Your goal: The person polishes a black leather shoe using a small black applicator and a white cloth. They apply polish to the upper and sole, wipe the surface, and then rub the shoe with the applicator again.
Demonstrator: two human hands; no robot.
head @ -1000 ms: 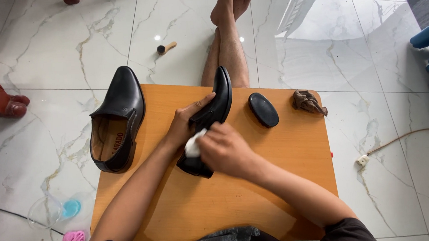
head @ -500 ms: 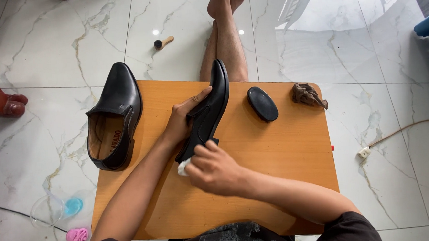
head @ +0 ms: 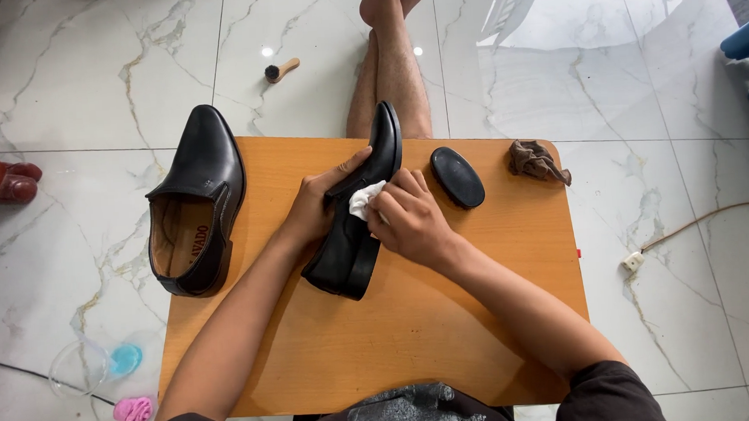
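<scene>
A black leather shoe (head: 342,251) lies on its side in the middle of a low wooden table (head: 415,336). My left hand (head: 314,207) grips it from the left, thumb stretched along its upper. My right hand (head: 411,219) presses a small white cloth (head: 362,201) against the shoe's side. A second black shoe (head: 196,198) stands upright at the table's left edge, its tan lining showing.
A black oval brush (head: 457,177) and a crumpled brown rag (head: 537,161) lie on the table's far right. My bare legs (head: 388,64) stretch out on the marble floor beyond. A small brush (head: 281,69), pink and blue items (head: 129,387) and a white plug (head: 633,262) lie on the floor.
My right hand with the white cloth has slid from the shoe's heel end up along its side toward the middle. My left hand keeps the shoe steady.
</scene>
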